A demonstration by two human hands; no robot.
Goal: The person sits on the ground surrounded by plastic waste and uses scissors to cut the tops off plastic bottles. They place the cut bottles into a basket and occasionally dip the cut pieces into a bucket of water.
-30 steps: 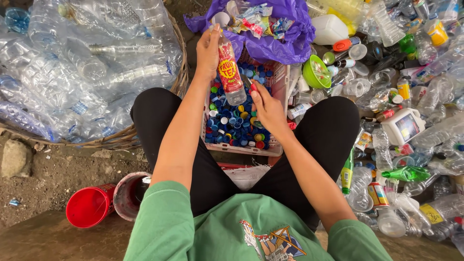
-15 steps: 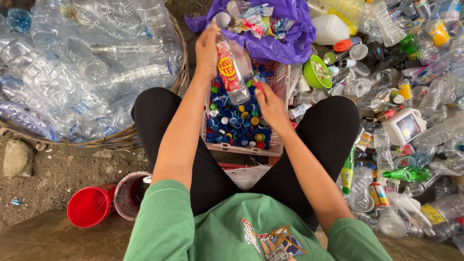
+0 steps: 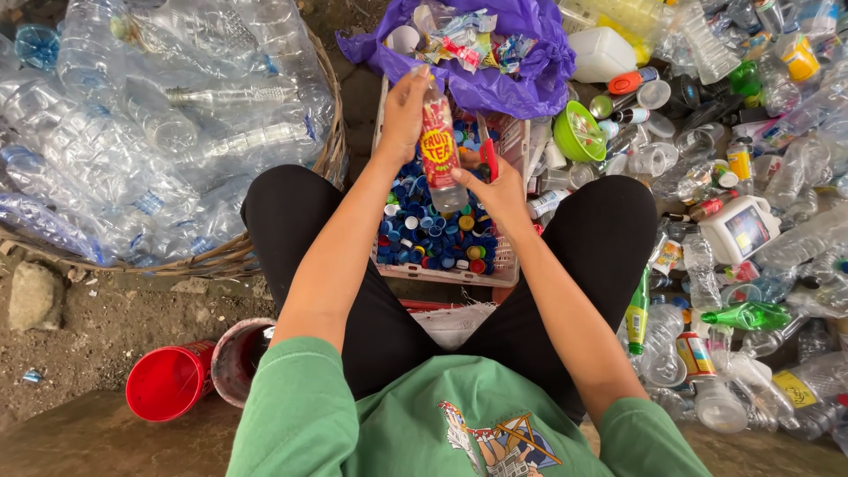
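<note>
- Bottle point(image 3: 439, 150) with the red label sits upright between your two hands, above the crate of caps.
- Nearest you, a red cup point(image 3: 166, 382) lies on its side on the dirt by your left knee.
- Your right hand point(image 3: 496, 190) closes around a red-handled cutter point(image 3: 488, 157), its blade up against the bottle's side.
- Your left hand point(image 3: 405, 110) clamps the bottle's upper part, fingers wrapped around it.
- Below both hands, the white crate point(image 3: 517, 146) holds mostly blue bottle caps point(image 3: 422, 231).
- Left of the crate, a woven basket point(image 3: 329, 159) is heaped with clear plastic bottles.
- Farthest, a purple bag point(image 3: 521, 84) holds torn wrappers.
</note>
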